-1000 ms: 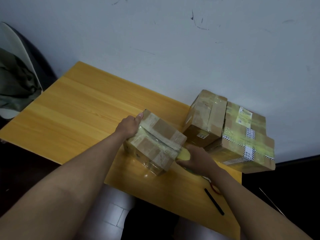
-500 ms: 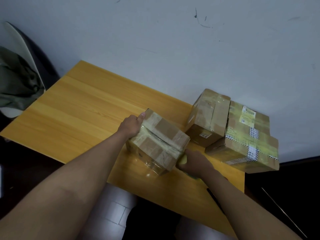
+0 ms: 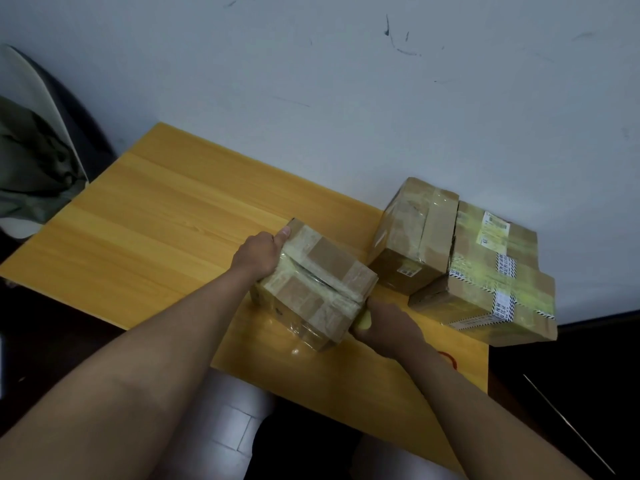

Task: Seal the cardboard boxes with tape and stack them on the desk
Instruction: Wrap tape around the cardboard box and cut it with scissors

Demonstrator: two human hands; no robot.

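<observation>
Seen from the head view: small cardboard box near the middle of the yellow wooden counter, turned at an angle, wrapped in crossing bands of clear tape with a dark seam along its top. Left hand clasped on the box's far-left end, thumb laid flat on the top edge, fingers curled down over the side and out of sight. Right hand pressed to the box's near-right corner, fingers curled round a yellowish tape roll, of which only a sliver shows between the hand and the box. Two more boxes at the far right of the counter, by the wall: a taller taped box standing upright, touching a larger flat box on its right that bears yellow tape, printed labels and black-and-white striped strips; the flat box's right end juts past the counter edge. Red loop lying on the counter just behind the right wrist, too little of it visible to name. Pale scuffed wall behind the counter. At the far left, a chair with dark green cloth draped on it. Pale tiled floor below the near edge of the counter.
</observation>
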